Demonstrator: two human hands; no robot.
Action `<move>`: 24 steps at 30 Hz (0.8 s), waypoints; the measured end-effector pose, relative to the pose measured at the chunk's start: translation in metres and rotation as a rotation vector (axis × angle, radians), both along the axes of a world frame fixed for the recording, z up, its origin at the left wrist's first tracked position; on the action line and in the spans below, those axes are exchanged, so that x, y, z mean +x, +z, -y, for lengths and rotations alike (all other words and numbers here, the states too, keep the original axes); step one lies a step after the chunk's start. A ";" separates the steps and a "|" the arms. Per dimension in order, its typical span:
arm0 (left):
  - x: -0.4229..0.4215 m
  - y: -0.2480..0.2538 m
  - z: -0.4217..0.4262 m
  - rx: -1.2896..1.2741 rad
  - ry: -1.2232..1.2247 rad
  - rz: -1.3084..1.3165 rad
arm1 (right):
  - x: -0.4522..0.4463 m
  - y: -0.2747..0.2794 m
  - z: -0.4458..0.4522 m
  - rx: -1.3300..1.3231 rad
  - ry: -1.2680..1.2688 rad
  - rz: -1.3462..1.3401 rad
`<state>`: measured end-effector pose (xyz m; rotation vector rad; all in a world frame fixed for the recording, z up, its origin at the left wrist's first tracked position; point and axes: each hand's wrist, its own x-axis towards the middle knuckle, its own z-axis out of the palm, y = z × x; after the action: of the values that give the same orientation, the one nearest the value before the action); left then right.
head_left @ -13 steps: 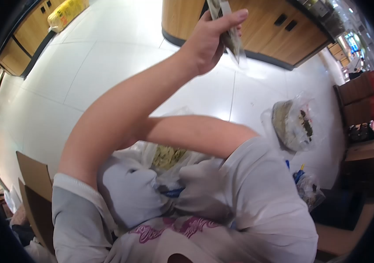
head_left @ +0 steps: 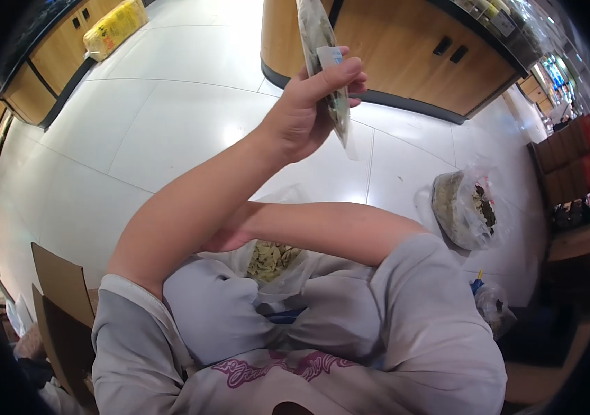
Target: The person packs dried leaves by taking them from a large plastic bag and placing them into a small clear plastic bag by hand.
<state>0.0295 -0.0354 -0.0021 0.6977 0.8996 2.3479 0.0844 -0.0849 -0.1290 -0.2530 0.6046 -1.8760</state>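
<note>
Outstretched ahead over the pale floor (head_left: 184, 131), a slim clear packet (head_left: 313, 31) is pinched between thumb and fingers of the left hand (head_left: 302, 114), the nearer one, its long axis slanted from upper left to lower right, while the right hand (head_left: 229, 240) is partly hidden beneath the left forearm (head_left: 205, 183), its grip impossible to tell.
</note>
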 end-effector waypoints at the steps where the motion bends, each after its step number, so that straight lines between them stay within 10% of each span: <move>1: -0.007 -0.005 0.008 -0.002 0.009 -0.001 | 0.006 0.014 -0.008 0.117 -0.104 -0.027; 3: -0.030 -0.019 0.033 0.027 -0.038 -0.158 | 0.009 0.049 -0.036 0.273 -0.018 0.013; 7: -0.050 -0.047 0.085 -0.086 -0.004 -0.110 | 0.040 0.135 -0.072 0.736 0.033 -1.100; 9: -0.043 -0.056 0.095 0.010 -0.233 -0.034 | 0.073 0.157 -0.067 0.481 -0.521 -1.394; 14: -0.024 -0.063 0.093 -0.130 -0.273 -0.050 | 0.113 0.169 -0.058 0.027 -0.656 -1.339; 17: -0.020 -0.059 0.084 -0.154 -0.299 -0.050 | 0.138 0.141 -0.044 -0.299 -0.280 -0.931; 24: -0.018 -0.069 0.096 -0.224 -0.303 -0.072 | 0.195 0.224 0.011 -1.272 -1.180 1.507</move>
<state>0.0112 -0.1316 -0.0712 0.7694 0.9930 1.9335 0.2790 -0.0956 0.0954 0.8868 -1.8542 -2.5028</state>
